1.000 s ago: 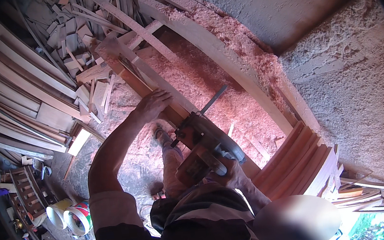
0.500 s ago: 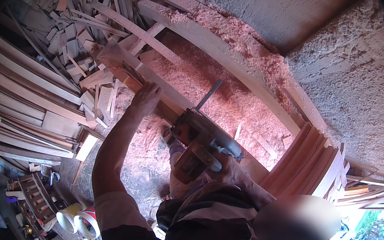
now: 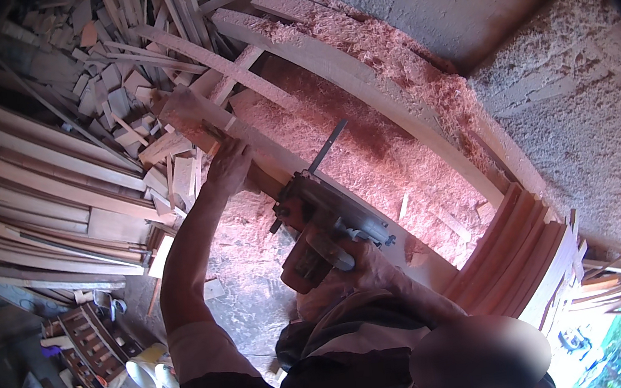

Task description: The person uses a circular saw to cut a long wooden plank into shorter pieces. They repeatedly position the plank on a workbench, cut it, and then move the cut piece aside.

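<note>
A wooden board (image 3: 262,149) runs slantwise from the upper left toward the lower right. My left hand (image 3: 229,165) grips its far part, fingers curled at the left edge beside a narrower strip (image 3: 266,181). On the board's nearer part rests a circular saw (image 3: 307,260) with a flat metal base and an orange-brown motor body. From its front a thin metal guide bar (image 3: 329,145) sticks out to the right. My right hand (image 3: 369,264) is closed around the saw's rear handle, its fingers partly hidden. The blade is out of sight.
Pinkish sawdust (image 3: 370,175) covers the floor. A long beam (image 3: 367,86) lies to the right, with stacked curved boards (image 3: 500,256) nearer. Offcuts (image 3: 111,86) pile up at the far left, framed panels (image 3: 62,193) below them. A rough wall (image 3: 586,98) stands at right.
The view has shifted slightly, so the surroundings sit differently. My left hand appears a little further back along the board; the right stays on the saw, which remains on the board.
</note>
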A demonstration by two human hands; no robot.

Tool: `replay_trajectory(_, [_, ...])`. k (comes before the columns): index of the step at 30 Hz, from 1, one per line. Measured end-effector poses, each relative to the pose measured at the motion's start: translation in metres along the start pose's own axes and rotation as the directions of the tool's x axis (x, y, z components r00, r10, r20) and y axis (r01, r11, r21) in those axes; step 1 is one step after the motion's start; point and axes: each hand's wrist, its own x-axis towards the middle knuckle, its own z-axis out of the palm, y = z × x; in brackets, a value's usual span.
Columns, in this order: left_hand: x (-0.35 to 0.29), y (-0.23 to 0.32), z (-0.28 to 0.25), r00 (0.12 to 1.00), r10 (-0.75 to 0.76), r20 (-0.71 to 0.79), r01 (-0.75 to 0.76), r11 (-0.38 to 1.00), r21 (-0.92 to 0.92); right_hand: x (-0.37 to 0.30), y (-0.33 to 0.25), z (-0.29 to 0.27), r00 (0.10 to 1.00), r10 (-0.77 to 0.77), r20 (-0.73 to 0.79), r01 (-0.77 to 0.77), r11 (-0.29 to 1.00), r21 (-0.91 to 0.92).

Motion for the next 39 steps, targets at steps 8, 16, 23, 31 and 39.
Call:
replay_trajectory(8, [0.004,-0.021,-0.011,0.99,0.14,0.026,-0.14,0.99,-0.022,0.026,-0.004,0.008,0.997,-0.078,-0.022,0.079,0.996,0.032])
replay_trajectory(16, [0.003,-0.021,-0.021,0.971,0.239,-0.016,-0.24,0.968,-0.071,0.035,-0.009,0.009,0.998,-0.055,-0.013,0.054,0.998,-0.045])
replay_trajectory(23, [0.002,-0.035,-0.023,0.95,0.304,-0.071,-0.307,0.951,-0.045,0.063,-0.006,0.024,0.996,-0.067,-0.054,0.062,0.993,-0.096])
replay_trajectory(31, [-0.105,0.021,0.047,0.583,-0.748,-0.316,0.402,0.604,-0.688,0.097,0.002,0.04,0.993,-0.108,-0.057,0.099,0.987,-0.129])
replay_trajectory(39, [-0.157,0.174,0.06,0.437,-0.744,0.505,-0.002,-0.562,-0.827,0.124,-0.007,0.045,0.991,-0.115,-0.068,0.106,0.987,-0.117])
